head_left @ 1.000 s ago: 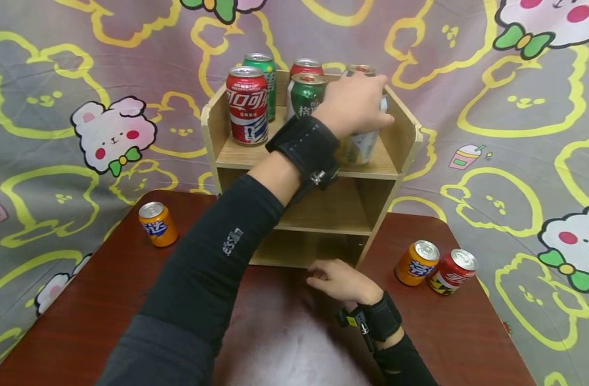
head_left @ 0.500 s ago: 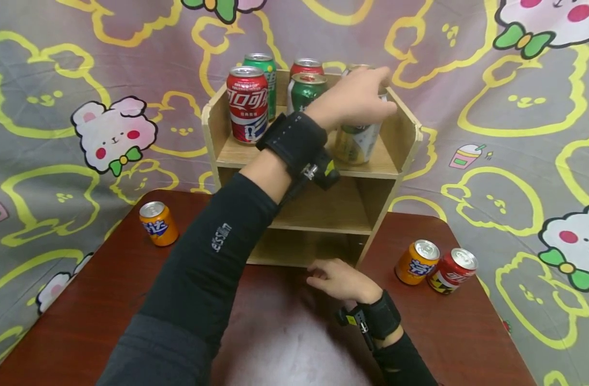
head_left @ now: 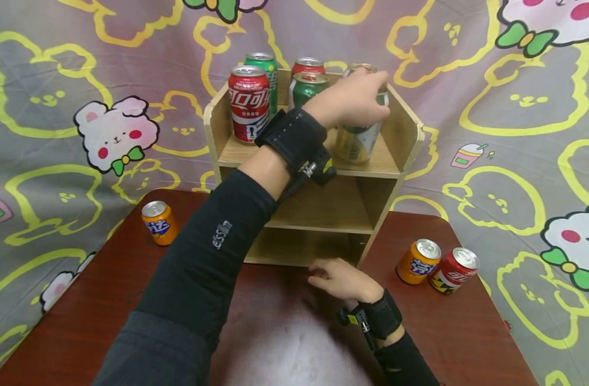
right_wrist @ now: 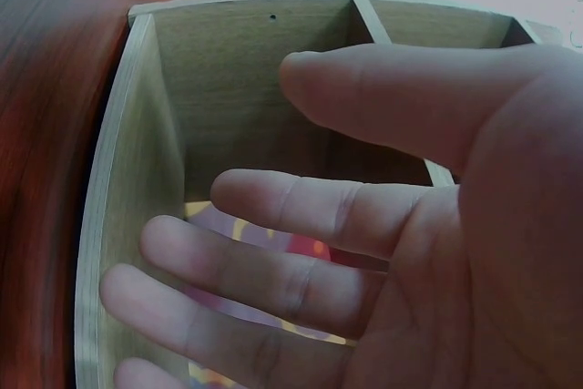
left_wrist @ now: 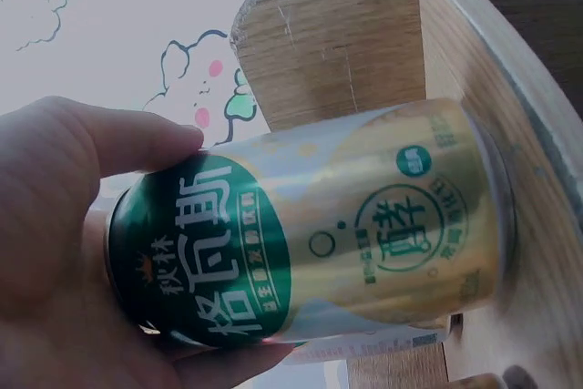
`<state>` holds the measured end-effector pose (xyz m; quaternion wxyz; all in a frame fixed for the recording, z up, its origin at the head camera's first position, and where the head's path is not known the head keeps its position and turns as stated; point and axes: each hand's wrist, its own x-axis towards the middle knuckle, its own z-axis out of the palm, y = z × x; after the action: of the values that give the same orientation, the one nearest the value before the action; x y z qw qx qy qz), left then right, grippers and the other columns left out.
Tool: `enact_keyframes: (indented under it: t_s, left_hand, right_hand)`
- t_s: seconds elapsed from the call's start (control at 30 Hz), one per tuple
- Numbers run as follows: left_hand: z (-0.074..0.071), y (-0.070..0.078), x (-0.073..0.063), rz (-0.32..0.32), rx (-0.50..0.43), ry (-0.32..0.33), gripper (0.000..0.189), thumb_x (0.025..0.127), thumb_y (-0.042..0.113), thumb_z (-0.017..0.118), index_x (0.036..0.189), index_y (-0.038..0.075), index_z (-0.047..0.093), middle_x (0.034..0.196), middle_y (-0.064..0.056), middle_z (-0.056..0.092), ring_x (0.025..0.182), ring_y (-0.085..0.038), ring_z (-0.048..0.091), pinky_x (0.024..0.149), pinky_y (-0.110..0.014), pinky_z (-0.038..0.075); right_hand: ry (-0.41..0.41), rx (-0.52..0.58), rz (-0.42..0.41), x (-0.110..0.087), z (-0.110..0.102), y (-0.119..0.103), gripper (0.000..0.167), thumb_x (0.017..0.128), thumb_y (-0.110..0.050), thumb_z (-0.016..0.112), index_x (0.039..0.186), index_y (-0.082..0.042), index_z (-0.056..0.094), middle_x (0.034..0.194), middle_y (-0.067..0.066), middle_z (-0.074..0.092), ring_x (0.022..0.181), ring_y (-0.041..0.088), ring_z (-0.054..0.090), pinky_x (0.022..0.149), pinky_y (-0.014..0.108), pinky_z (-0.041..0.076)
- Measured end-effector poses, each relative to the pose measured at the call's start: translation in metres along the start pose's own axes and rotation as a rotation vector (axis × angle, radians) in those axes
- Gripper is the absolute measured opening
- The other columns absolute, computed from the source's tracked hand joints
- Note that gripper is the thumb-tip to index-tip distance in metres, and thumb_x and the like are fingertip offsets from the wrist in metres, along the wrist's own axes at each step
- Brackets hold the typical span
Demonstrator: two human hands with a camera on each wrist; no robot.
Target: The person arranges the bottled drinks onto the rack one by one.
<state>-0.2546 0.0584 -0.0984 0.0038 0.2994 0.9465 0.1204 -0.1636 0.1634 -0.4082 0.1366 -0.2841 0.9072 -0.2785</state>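
My left hand (head_left: 350, 99) grips the upper part of a gold and green drink can (head_left: 357, 145), which stands at the front right of the wooden shelf (head_left: 404, 131)'s top level. In the left wrist view the thumb lies along one side of the can (left_wrist: 364, 225) and a finger along the other; its base is right at the shelf board. Down by the bottom level, my right hand (head_left: 340, 279) holds nothing. Its fingers are spread and relaxed in the right wrist view, in front of the open compartments.
Also on the top level are a red cola can (head_left: 248, 104), a green can (head_left: 271, 80), a dark green can (head_left: 308, 88) and a red can (head_left: 310, 65). Orange cans (head_left: 160, 224) (head_left: 417, 262) and a red can (head_left: 454, 271) stand on the table (head_left: 285, 343).
Half a second ago the left thumb stuck out more to the right; it now lies closer to the can. The can stays on the top level. The right hand keeps its place.
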Motion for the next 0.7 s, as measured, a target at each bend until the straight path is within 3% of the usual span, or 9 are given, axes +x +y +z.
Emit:
enact_keyframes:
  t_s: [0.2,0.4,0.53,0.7]
  left_hand:
    - [0.0038,-0.0018,0.0013,-0.002,0.069,0.026,0.062,0.095,0.047,0.044,0.148,0.019,0.028,0.150,-0.001,0.029,0.136,-0.015,0.026,0.104,-0.030,0.031]
    - [0.0067,-0.0002,0.0019,-0.026,0.098,0.055,0.059,0.093,0.053,0.045,0.143,0.022,0.036,0.147,0.001,0.034,0.134,-0.015,0.030,0.103,-0.032,0.033]
    - [0.0059,0.0003,0.0013,-0.064,0.093,0.054,0.066,0.093,0.057,0.042,0.149,0.026,0.026,0.153,-0.003,0.022,0.135,-0.018,0.029,0.104,-0.034,0.032]
    - [0.0009,-0.0042,0.0001,-0.036,0.053,-0.017,0.067,0.096,0.053,0.035,0.153,0.023,0.015,0.157,-0.006,0.009,0.139,-0.017,0.020,0.109,-0.032,0.025]
  right_hand:
    - [-0.017,0.026,0.004,-0.0008,0.0019,-0.0008,0.033,0.096,-0.030,0.056,0.119,-0.006,0.061,0.107,0.003,0.065,0.093,0.014,0.063,0.077,0.032,0.050]
    - [-0.021,0.024,-0.005,-0.0006,0.0028,-0.0022,0.033,0.096,-0.029,0.055,0.118,-0.006,0.061,0.108,0.003,0.065,0.093,0.014,0.063,0.077,0.032,0.050]
    - [-0.013,0.015,-0.013,0.0005,0.0015,-0.0022,0.031,0.096,-0.030,0.056,0.117,-0.008,0.062,0.106,0.002,0.065,0.091,0.013,0.063,0.076,0.031,0.050]
    - [-0.018,0.021,-0.009,0.0015,0.0018,-0.0026,0.033,0.096,-0.031,0.055,0.118,-0.008,0.061,0.107,0.003,0.065,0.092,0.013,0.063,0.076,0.032,0.051]
